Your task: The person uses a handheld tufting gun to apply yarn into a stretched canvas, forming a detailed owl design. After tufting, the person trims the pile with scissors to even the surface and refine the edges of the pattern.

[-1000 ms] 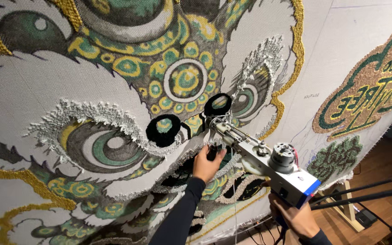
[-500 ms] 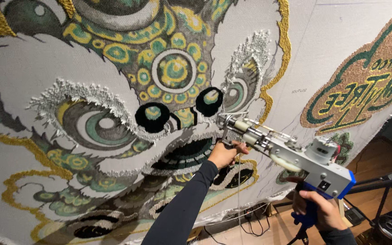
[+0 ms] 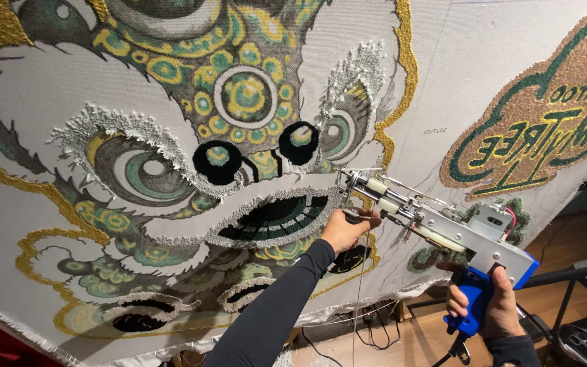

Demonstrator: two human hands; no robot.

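A: Where's the tufting gun (image 3: 436, 228) rn?

B: Held up vs the big stretched cloth (image 3: 436, 75), body at approx 4 o'clock of the view, nose pointing to 10 o'clock. Metal tip touches the cloth just beside the mouth of the lion face (image 3: 239, 136), at its 3 o'clock end.

A: Hands?

B: Right hand (image 3: 487, 309) closed round the blue grip at the back of the gun, low at 5 o'clock. Left hand (image 3: 346, 230) closed on the front handle under the nose; black sleeve runs down to 6 o'clock.

A: Yarn?

B: Thin strand (image 3: 359, 299) hangs from the gun front straight down past the cloth's bottom edge. Can't tell where it ends.

A: What's on the cloth?

B: Lion face fills the left and centre: green and yellow rings, two black nostril blobs, white fringed brows, gold outline. At 2 o'clock a brown oval w/ green lettering (image 3: 545, 129), mirrored. Small green patch (image 3: 429, 257) just behind the gun, partly hidden.

A: Any bins, tubs, boxes?

B: One dark round container (image 3: 582, 343) on the floor at 5 o'clock, cut by the frame edge; contents too dark to tell. Cables (image 3: 375, 326) lie on the wood floor under the cloth. Black bar (image 3: 572, 275) crosses at 4 o'clock.
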